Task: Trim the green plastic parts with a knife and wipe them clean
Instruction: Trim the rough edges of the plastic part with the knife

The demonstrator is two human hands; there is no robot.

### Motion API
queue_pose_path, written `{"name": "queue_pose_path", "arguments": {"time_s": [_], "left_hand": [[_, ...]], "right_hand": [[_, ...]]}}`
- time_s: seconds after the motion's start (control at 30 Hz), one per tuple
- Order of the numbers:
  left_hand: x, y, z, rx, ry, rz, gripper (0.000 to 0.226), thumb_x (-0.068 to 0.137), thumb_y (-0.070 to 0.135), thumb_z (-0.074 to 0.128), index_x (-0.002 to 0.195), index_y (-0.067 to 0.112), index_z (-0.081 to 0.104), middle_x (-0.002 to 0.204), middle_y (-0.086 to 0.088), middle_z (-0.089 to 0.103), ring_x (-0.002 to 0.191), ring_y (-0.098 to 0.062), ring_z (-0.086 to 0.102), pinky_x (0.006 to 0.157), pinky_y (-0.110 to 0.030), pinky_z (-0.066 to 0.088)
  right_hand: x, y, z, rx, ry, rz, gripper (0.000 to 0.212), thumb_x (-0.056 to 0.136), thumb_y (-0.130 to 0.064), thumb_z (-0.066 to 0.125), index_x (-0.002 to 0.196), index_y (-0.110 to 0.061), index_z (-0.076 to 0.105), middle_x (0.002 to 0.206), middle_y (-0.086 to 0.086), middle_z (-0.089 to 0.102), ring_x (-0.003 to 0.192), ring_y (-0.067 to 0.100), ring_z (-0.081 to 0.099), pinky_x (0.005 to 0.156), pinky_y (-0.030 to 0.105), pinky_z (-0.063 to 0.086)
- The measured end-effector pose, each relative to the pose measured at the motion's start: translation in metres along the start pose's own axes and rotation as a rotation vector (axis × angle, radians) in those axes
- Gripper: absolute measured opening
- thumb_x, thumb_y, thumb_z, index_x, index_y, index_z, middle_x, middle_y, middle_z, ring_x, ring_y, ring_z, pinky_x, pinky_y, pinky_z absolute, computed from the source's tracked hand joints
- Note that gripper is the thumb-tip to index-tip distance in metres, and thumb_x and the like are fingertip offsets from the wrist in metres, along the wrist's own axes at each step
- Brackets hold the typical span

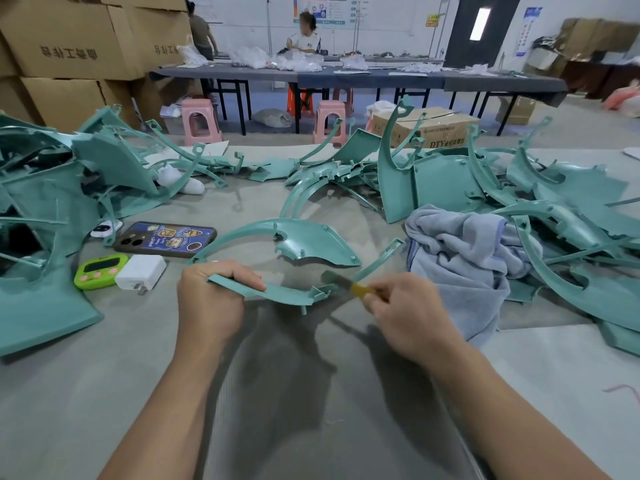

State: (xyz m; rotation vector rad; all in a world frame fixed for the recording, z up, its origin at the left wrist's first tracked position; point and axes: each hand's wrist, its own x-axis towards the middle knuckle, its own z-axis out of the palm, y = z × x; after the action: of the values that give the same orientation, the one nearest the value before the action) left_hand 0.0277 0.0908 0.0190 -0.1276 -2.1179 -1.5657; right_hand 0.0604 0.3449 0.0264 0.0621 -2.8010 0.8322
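- Both forearms reach forward over the grey tabletop (311,393), wrists angled in toward each other
- Left hand (211,299) is knuckles-up; its fingers (225,270) curl round the left end of a curved green plastic part (287,294), thumb lying along its top face
- The part runs rightward from those fingers, with its shadow on the tabletop below
- Right hand (408,317) pinches the yellow handle of a knife (349,285); the blurred blade points away from its fingers to the part's tabbed right end
- A grey towel (460,258) lies just beyond the right fingers; heaps of green parts (571,209) lie farther out
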Motion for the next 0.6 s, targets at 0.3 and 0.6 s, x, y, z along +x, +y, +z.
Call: {"name": "queue_pose_path", "arguments": {"time_s": [0.3,0.6], "left_hand": [[0.001,-0.002,0.0,-0.012,-0.003,0.013,0.06,0.067,-0.02,0.056,0.052,0.035,0.073,0.063,0.007,0.072,0.068,-0.009,0.07,0.067,-0.023,0.055],[0.0,0.001,0.0,-0.023,-0.002,0.003,0.059,0.067,-0.02,0.053,0.053,0.033,0.074,0.063,0.006,0.072,0.068,-0.01,0.07,0.068,-0.025,0.057]], "right_hand": [[0.013,0.017,-0.013,-0.179,0.208,0.195,0.025,0.091,-0.019,0.054,0.066,-0.016,0.059,0.062,-0.001,0.057,0.072,0.029,0.058,0.058,0.035,0.029],[0.012,0.01,-0.001,-0.104,0.023,0.048,0.02,0.088,-0.022,0.06,0.072,-0.013,0.067,0.059,0.001,0.06,0.062,0.018,0.055,0.057,0.032,0.041]]}}
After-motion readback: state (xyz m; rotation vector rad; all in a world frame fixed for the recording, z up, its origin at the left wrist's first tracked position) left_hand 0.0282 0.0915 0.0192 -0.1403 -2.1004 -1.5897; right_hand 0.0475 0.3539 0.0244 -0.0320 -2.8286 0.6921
